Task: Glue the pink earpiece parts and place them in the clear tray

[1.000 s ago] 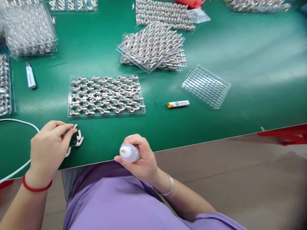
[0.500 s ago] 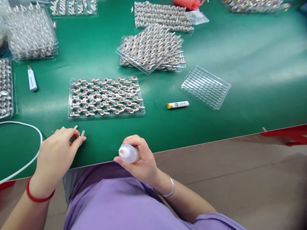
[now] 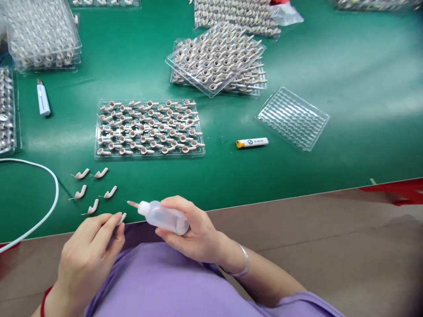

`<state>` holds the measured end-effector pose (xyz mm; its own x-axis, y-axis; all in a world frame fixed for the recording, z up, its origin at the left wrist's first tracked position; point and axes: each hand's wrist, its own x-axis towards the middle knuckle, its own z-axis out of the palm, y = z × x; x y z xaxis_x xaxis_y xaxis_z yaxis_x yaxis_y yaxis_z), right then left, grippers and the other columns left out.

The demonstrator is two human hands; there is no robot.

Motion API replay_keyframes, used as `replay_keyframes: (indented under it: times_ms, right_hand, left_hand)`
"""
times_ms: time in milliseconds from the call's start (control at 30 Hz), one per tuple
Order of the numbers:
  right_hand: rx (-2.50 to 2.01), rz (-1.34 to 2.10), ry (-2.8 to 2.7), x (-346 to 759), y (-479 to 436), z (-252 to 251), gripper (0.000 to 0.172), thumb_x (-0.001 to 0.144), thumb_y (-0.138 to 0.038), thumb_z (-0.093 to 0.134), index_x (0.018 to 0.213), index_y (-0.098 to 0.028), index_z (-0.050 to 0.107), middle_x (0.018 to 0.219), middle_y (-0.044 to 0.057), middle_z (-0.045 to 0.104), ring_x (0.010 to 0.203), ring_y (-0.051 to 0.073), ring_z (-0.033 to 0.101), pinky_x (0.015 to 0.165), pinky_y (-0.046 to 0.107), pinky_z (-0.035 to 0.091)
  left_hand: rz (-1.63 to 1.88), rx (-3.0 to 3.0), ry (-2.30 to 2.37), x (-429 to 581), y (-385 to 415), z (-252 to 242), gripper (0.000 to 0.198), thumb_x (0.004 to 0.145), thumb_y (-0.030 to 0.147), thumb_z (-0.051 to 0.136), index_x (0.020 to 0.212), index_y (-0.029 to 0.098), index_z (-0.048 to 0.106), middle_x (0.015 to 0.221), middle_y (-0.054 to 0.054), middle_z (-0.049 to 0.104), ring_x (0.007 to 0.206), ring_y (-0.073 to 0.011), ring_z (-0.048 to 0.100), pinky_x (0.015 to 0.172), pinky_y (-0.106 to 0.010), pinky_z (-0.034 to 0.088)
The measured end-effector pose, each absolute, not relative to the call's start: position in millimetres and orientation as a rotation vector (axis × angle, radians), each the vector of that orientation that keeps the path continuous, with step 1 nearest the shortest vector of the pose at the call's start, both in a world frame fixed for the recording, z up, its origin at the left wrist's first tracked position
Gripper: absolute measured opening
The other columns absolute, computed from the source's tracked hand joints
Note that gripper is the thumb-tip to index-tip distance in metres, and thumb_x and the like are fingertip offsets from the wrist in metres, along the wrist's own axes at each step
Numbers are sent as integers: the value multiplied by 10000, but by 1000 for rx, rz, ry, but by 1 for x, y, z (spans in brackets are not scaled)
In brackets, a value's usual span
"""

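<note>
My left hand is closed, pinching a small beige earbud shell between thumb and fingers near the table's front edge. Only the shell's stem end shows. In my right hand is a translucent squeeze bottle, tilted sideways, its white cap and thin brownish tip pointing left toward the shell, apart from it. Several loose earbud shells, each with a fine wire at one end, lie on the green table beyond my left hand. Behind them, a clear plastic tray holds rows of similar shells.
A lighter and a clear tray with nothing in it lie to the right. Stacked filled trays stand behind. At left are a utility knife, a white cable and more stacked trays.
My left hand has drawn back toward me with an earbud shell, uncovering the loose shells. The bottle in my right hand has tipped from facing up to pointing left. The view has shifted slightly.
</note>
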<state>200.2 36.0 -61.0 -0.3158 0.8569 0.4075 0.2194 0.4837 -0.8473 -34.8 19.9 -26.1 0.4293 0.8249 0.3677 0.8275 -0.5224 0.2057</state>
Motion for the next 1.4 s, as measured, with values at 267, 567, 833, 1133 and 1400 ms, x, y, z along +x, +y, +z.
replay_keyframes:
  times_ms: [267, 567, 833, 1133, 1400]
  right_hand:
    - [-774, 654, -1942, 203, 34, -70, 456, 852, -283, 607, 1273, -157, 487, 745, 33, 669, 572, 151, 557, 532, 274, 477]
    - [-799, 570, -1994, 202, 34, -72, 423, 861, -307, 588, 1241, -141, 506, 699, 29, 650, 555, 152, 556, 515, 267, 475]
    - [-832, 551, -2010, 202, 33, -73, 427, 862, -327, 581, 1245, -158, 498, 719, 28, 660, 558, 150, 554, 518, 266, 478]
    - [-844, 544, -2021, 202, 33, -74, 394, 875, -338, 571, 1221, -161, 501, 676, 11, 640, 533, 145, 535, 503, 265, 455]
    - [-850, 530, -2021, 202, 33, -74, 401, 863, -323, 574, 1225, -168, 498, 683, 6, 638, 534, 141, 543, 506, 260, 466]
  left_hand:
    - [-696, -2624, -1389, -39, 19, -35, 246, 763, 67, 740, 1001, 89, 684, 829, -81, 704, 695, -172, 645, 707, -288, 504]
    - [-697, -2594, -1389, -39, 19, -39, 262, 758, 73, 743, 1012, 104, 684, 838, -78, 695, 685, -174, 637, 687, -295, 498]
    - [-672, -2586, -1414, -39, 19, -42, 275, 752, 83, 751, 1017, 114, 685, 858, -80, 704, 694, -182, 644, 683, -307, 502]
    - [-669, -2584, -1418, -38, 18, -42, 279, 744, 82, 757, 1011, 120, 688, 854, -76, 709, 690, -184, 641, 677, -308, 504]
    - [-683, -2575, -1422, -38, 18, -41, 273, 740, 78, 759, 1002, 117, 692, 847, -74, 705, 684, -175, 636, 677, -299, 498]
